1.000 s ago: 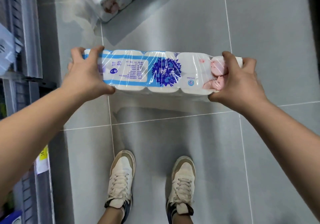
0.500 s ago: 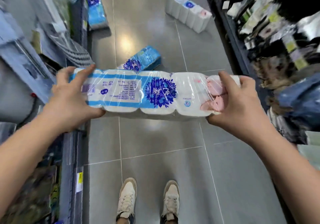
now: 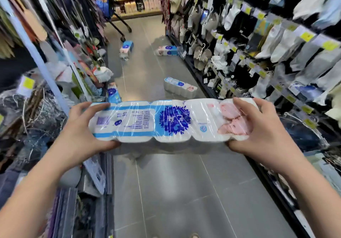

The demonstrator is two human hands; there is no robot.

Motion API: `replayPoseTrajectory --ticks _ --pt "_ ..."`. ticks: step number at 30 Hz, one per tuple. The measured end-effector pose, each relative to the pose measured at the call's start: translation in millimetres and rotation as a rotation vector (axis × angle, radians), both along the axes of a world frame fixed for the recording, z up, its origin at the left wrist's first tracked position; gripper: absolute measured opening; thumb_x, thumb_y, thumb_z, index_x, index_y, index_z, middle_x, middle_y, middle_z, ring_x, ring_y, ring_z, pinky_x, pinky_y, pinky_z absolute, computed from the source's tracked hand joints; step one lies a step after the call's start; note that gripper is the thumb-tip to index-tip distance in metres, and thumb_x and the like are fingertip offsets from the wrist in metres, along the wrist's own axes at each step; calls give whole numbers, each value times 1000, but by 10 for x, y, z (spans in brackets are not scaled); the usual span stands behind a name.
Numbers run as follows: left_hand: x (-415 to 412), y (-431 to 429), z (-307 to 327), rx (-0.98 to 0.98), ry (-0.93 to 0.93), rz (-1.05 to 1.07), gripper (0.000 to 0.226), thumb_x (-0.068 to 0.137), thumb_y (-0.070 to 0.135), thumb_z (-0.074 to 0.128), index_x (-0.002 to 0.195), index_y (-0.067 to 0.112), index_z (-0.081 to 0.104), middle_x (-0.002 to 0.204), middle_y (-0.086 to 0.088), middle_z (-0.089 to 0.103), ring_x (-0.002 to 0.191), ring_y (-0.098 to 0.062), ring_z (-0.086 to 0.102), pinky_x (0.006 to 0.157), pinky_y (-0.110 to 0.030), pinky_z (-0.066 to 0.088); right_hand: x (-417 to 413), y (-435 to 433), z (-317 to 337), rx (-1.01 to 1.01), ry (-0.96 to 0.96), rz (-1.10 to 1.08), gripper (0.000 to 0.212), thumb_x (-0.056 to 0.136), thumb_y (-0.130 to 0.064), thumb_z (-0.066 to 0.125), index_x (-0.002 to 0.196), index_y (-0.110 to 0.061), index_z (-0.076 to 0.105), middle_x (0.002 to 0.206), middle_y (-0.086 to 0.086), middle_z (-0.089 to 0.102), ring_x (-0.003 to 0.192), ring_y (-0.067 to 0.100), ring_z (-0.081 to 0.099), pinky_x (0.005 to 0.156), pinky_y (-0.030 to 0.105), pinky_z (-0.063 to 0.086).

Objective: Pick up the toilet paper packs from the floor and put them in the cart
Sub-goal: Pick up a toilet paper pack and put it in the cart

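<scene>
**Two-handed carry, seen from beside the person.** The left hand (image 3: 83, 127) and right hand (image 3: 258, 130) each grip one end of a single pack (image 3: 166, 121). The thumbs lie along its near edge and the fingers curl over its far edge, so neither hand is free. The pack is held level and clear of the floor (image 3: 175, 191), printed face up. Its long axis runs crosswise from hand to hand, square to the aisle.

The cart (image 3: 118, 25) stands straight ahead of the hands, slightly to the left-hand side and well apart, at the far end of the aisle. Only its lower frame and a wheel show, blurred. Neither hand is clearly nearer to it, so the coming move is probably a walk forward with the pack held broadside. The basket is hidden, so whether the pack must be turned to go in cannot be told.

Four more packs lie on the floor between the hands and the cart:
- The second pack (image 3: 180, 88) is just beyond the held one, toward the right hand.
- The third pack (image 3: 112, 92) is beyond the left fingers, against the rack.
- The fourth pack (image 3: 167, 50) and fifth pack (image 3: 126, 47) are near the cart.

Sock racks (image 3: 258, 44) flank the right hand.
</scene>
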State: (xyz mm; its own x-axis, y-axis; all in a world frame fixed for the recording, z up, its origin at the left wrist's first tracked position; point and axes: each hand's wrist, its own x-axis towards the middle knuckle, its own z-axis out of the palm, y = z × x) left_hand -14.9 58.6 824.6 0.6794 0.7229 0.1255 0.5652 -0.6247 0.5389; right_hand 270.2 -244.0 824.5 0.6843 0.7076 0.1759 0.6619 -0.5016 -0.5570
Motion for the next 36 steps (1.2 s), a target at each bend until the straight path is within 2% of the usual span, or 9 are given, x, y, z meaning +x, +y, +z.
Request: replayPoseTrajectory --ticks 5,13,17,21,24,29,31,33,36 --pt "-25 -189 498 14 -57 -68 94 45 37 97 124 57 49 141 4 32 134 -7 35 113 -22 21 -67 -306 442 40 -33 17 99 57 -23 89 146 -35 46 141 -8 29 134 8 35 102 13 27" --pt "158 -431 784 73 -38 -114 96 50 37 96 134 48 51 147 0 30 141 -15 31 112 -28 24 -79 -643 625 126 -41 -28 97 56 -23 88 142 -39 46 135 -14 28 122 5 39 97 24 42" --pt "315 -529 810 66 -34 -163 94 52 35 96 135 46 51 149 2 28 142 -16 28 112 -29 25 -88 -863 575 139 -58 -74 97 56 -25 88 143 -39 47 135 -16 26 128 4 36 102 20 34" --pt "508 -555 754 73 -44 -239 94 52 35 96 133 49 51 146 2 29 139 -14 29 108 -33 34 -214 -1101 515 127 -58 -162 96 57 -27 87 142 -42 45 143 -10 29 138 13 36 110 28 36" --pt "654 -555 692 60 -52 -324 95 50 33 97 133 48 52 145 0 31 139 -16 31 109 -27 26 -396 -1295 484 116 -59 -259 97 56 -26 87 142 -40 46 145 -5 30 135 15 40 108 26 35" --pt "973 -683 589 25 -71 -497 96 47 27 98 130 47 55 144 -3 35 136 -12 33 109 -23 23 -858 -1647 407 67 -59 -467 97 55 -22 88 144 -34 49 140 -4 29 136 10 33 105 17 26" --pt "1104 -798 516 -9 -56 -584 94 50 23 97 131 44 56 145 -2 33 127 -1 33 108 -21 23 -1070 -1822 336 49 -53 -561 98 55 -23 88 144 -34 48 142 -2 30 137 11 34 106 13 25" --pt "1207 -948 430 -32 -59 -661 93 50 20 97 131 42 57 144 -2 33 117 6 32 107 -21 23 -1289 -2022 262 28 -43 -641 99 55 -25 88 145 -34 47 142 -3 29 138 10 33 104 2 18" --pt "1319 -1252 320 -27 -45 -773 93 49 18 98 132 38 59 144 -7 35 129 -6 32 109 -21 21 -1649 -2356 198 5 -39 -747 100 54 -26 88 145 -31 48 134 -8 27 131 3 32 98 -9 12"
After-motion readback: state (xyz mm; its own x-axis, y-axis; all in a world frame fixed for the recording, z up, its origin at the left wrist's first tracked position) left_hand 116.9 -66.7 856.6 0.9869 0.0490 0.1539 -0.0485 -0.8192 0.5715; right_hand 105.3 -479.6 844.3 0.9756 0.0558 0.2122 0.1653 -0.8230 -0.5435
